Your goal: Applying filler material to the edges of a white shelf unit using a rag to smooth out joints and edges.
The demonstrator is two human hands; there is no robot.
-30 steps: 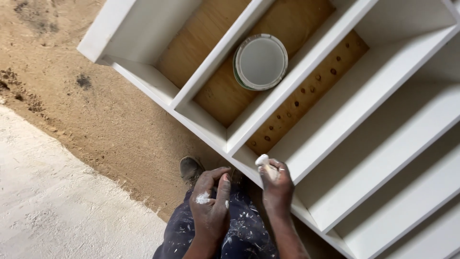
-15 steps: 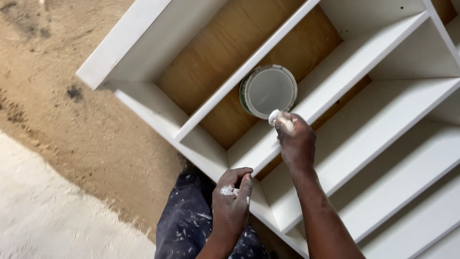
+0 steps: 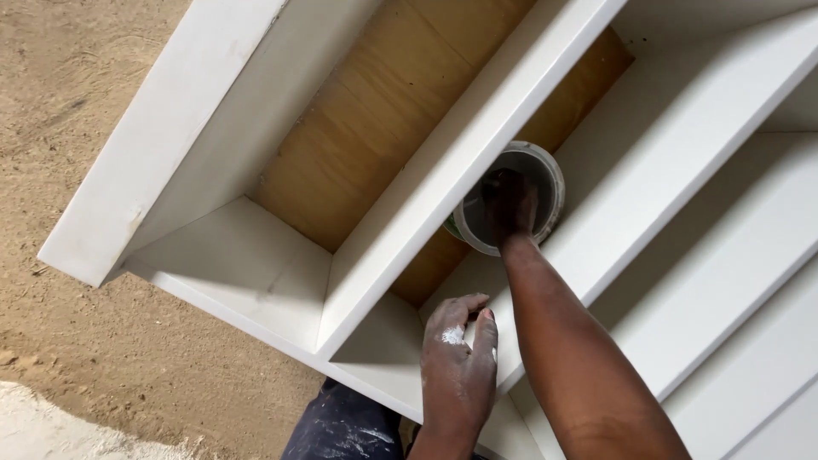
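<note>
Since half a second ago the right hand has gone from the rim of the round tub down into its mouth, and the view has drawn closer over the shelving. The fingers of that hand are sunk inside the tub in shadow, so whether they are spread or closed on anything cannot be told (only the knuckles and the back of the hand show). The forearm runs back from there toward the lower right corner.

The left hand has moved up from in front of the knee and rests on the front edge of the white shelf unit, its fingers lying together and lightly curled, holding nothing, with a smear of white on the back of the hand.

The tub sits in the second compartment, tucked against the white divider on its left, on the bare plywood back panel. The unit lies on its back on sandy ground. A paint-flecked dark trouser knee shows just below the unit's edge.
</note>
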